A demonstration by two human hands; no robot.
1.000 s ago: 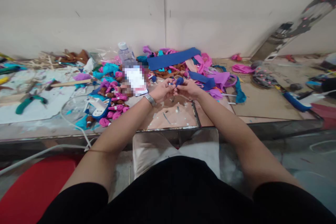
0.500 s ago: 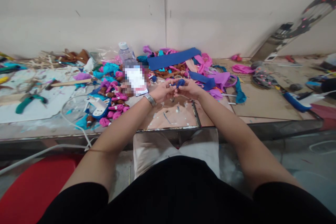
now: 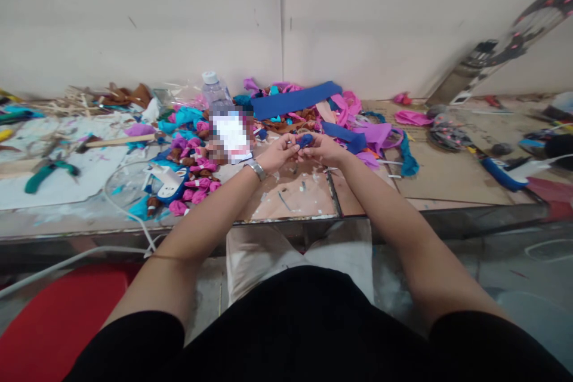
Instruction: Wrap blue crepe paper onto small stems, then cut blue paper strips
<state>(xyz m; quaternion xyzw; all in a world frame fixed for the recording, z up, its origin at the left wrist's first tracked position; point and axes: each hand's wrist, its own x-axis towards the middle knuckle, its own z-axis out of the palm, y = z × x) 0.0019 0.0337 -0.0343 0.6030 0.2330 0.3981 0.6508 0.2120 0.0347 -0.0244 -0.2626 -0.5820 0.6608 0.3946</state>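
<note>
Together above the tabletop (image 3: 295, 200), both hands pinch a small blue cloth piece (image 3: 305, 141): left hand (image 3: 278, 154), right hand (image 3: 323, 149). Just beyond lie pink and purple scraps (image 3: 358, 131), a long blue strip (image 3: 293, 99), a water bottle (image 3: 213, 91) and pink rolled bundles (image 3: 199, 176) at left.

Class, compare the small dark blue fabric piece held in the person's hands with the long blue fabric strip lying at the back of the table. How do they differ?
The blue fabric piece is small and bunched; the blue strip is long and flat. The piece is pinched between the left hand and right hand, above the table; the strip lies untouched on pink scraps. Both are dark blue fabric.
</note>
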